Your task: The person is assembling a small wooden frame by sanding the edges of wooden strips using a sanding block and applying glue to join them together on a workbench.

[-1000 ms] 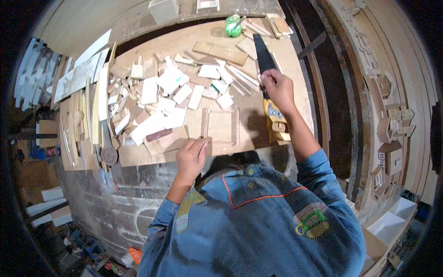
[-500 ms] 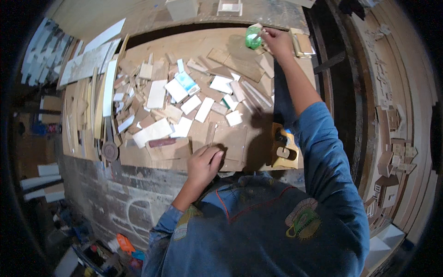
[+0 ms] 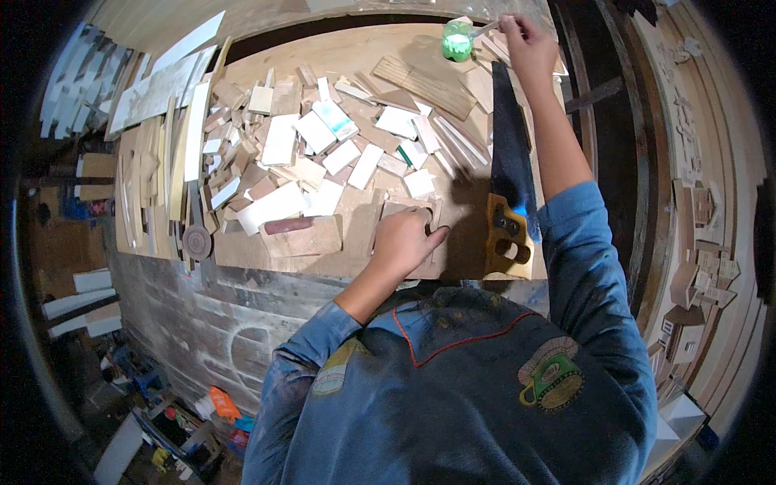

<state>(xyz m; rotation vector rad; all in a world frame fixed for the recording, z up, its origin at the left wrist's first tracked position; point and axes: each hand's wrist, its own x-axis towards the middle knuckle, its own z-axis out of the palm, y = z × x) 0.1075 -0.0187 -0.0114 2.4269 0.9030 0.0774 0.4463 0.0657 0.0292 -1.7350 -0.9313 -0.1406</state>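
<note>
At the far right of the bench, my right hand (image 3: 529,44) is closed in a pinch on a thin pale stick (image 3: 486,28). The stick's other end meets the mouth of a small green translucent cup (image 3: 457,47); whether it has a brush tip is hidden. Near the front edge, my left hand (image 3: 402,242) lies with curled fingers over a thin rectangular wooden board (image 3: 436,212), thumb pointing right. A handsaw lies between my arms, its dark blade (image 3: 511,137) pointing away and its yellowish wooden handle (image 3: 508,246) towards me.
Several white and brown wood offcuts (image 3: 311,153) cover the bench's middle and left. A reddish-brown block (image 3: 288,225) lies on a wooden piece. Long strips and boards (image 3: 194,137) stand along the left edge. Small wooden house models (image 3: 687,331) sit on a shelf at right.
My right hand has moved right with the stick, drawing it partly out from the green cup. My left hand has moved right and forward onto the board. More of the saw now shows.
</note>
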